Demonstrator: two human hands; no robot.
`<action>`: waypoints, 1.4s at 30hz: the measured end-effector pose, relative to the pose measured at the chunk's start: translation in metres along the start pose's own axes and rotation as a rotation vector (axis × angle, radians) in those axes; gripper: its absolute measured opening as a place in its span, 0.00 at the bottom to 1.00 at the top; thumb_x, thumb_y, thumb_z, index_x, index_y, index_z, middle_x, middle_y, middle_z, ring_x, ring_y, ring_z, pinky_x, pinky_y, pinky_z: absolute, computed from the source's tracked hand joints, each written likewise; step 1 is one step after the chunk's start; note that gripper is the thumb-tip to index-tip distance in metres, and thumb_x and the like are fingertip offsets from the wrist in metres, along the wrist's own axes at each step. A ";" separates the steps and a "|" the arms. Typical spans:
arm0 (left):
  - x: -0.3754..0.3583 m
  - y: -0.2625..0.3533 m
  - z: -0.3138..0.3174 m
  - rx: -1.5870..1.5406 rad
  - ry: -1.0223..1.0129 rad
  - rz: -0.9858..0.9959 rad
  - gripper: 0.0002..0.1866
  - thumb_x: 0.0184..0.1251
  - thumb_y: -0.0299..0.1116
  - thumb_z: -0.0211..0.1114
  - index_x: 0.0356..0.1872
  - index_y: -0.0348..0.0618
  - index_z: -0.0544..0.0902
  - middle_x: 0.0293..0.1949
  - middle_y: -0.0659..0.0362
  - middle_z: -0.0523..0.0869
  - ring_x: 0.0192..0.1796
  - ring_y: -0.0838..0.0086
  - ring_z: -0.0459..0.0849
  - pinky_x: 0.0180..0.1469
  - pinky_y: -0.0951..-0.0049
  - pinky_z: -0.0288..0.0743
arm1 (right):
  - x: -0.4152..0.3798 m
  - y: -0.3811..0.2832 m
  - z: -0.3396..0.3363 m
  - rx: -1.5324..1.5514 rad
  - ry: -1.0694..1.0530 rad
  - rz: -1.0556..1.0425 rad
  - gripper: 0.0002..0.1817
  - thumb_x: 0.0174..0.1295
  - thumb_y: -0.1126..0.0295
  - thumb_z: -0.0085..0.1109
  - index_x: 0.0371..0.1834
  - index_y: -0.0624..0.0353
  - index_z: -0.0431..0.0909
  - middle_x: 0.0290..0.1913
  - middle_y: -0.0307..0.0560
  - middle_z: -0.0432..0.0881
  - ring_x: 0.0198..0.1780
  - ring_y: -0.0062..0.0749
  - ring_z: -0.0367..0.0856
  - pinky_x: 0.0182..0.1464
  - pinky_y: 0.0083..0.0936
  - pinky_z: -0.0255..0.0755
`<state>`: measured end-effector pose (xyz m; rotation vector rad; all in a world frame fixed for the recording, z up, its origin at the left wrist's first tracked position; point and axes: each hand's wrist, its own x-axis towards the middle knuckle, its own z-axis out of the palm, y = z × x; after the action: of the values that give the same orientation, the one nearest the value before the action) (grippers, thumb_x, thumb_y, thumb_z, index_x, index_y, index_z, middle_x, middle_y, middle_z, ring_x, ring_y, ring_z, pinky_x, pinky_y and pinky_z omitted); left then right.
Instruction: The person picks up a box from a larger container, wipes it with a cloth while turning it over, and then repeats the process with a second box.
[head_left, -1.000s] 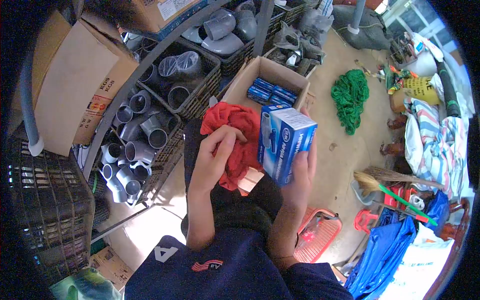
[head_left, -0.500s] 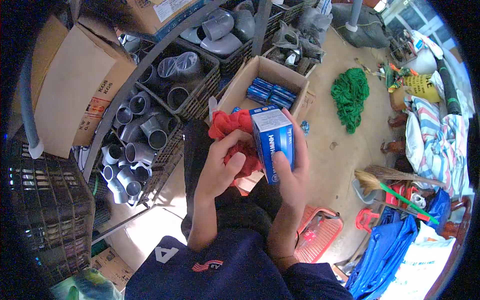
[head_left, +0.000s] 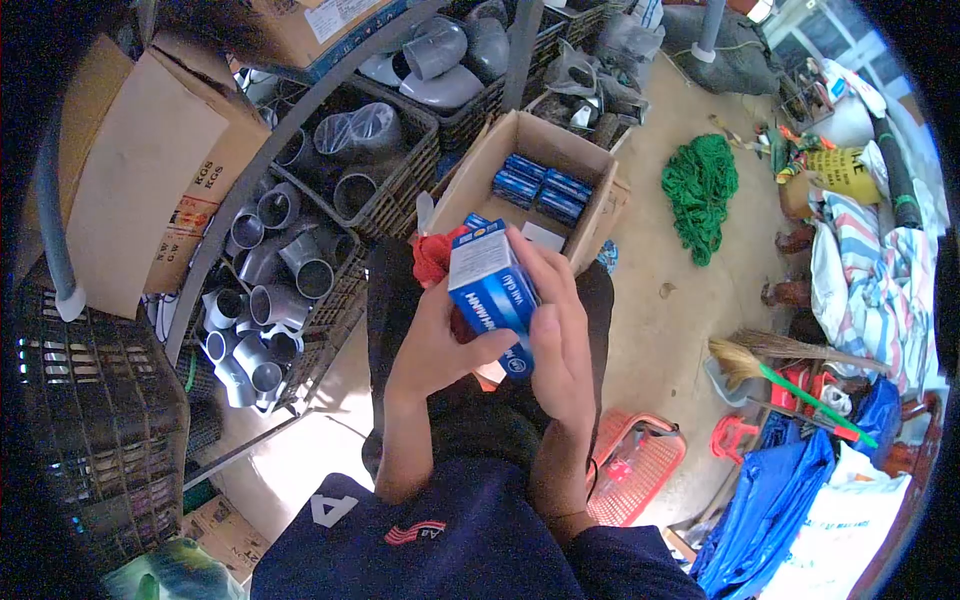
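Blue box (head_left: 490, 295) clasped between left hand (head_left: 435, 350) and right hand (head_left: 558, 340).

A box (head_left: 490, 290) was held between both hands, a rag (head_left: 435, 255) behind it, an open carton (head_left: 480, 170) beyond, pipe-fitting crates (head_left: 290, 260) left.

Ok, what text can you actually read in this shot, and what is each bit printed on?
"KOS": on the brown carton at left, printed twice.
"A": white letter on the navy shirt.
White lettering on the blue box held in both hands: too blurred to read.
Label on the top carton: too small to read.
Yellow bag print: unreadable.
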<state>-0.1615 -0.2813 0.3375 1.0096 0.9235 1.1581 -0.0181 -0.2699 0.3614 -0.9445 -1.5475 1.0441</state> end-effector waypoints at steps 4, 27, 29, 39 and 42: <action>-0.004 0.000 -0.003 -0.069 0.038 -0.015 0.35 0.45 0.29 0.73 0.56 0.34 0.67 0.46 0.58 0.78 0.48 0.76 0.78 0.50 0.74 0.73 | -0.003 0.005 0.006 0.114 0.000 0.025 0.40 0.63 0.39 0.26 0.63 0.61 0.66 0.60 0.59 0.65 0.64 0.48 0.62 0.66 0.33 0.50; -0.041 -0.035 -0.034 -0.786 -0.129 0.163 0.45 0.51 0.42 0.70 0.66 0.35 0.56 0.61 0.51 0.69 0.61 0.64 0.71 0.61 0.62 0.66 | -0.004 0.038 -0.008 0.446 -0.257 -0.079 0.69 0.26 0.47 0.79 0.70 0.66 0.45 0.69 0.57 0.54 0.71 0.39 0.51 0.71 0.32 0.42; -0.036 -0.034 -0.034 -0.779 -0.110 0.174 0.45 0.51 0.42 0.70 0.66 0.36 0.55 0.62 0.51 0.68 0.61 0.64 0.71 0.62 0.62 0.66 | -0.005 0.040 -0.010 0.371 -0.299 -0.050 0.75 0.18 0.49 0.81 0.71 0.66 0.40 0.70 0.57 0.52 0.72 0.39 0.49 0.71 0.32 0.41; -0.034 -0.024 -0.024 -0.528 0.094 0.111 0.41 0.49 0.50 0.68 0.61 0.34 0.65 0.56 0.47 0.74 0.56 0.57 0.76 0.57 0.57 0.73 | 0.000 0.030 0.000 0.075 -0.213 0.169 0.64 0.32 0.73 0.74 0.74 0.50 0.37 0.61 0.56 0.69 0.62 0.38 0.69 0.63 0.30 0.60; -0.031 -0.019 -0.023 -0.510 0.095 0.102 0.41 0.48 0.49 0.69 0.61 0.35 0.66 0.56 0.47 0.75 0.55 0.58 0.77 0.56 0.58 0.74 | 0.001 0.025 -0.002 0.077 -0.174 0.185 0.57 0.38 0.72 0.72 0.73 0.53 0.44 0.60 0.53 0.71 0.61 0.35 0.69 0.63 0.29 0.59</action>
<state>-0.1832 -0.3107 0.3142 0.5950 0.6052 1.4437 -0.0146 -0.2609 0.3386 -0.9782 -1.5706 1.3372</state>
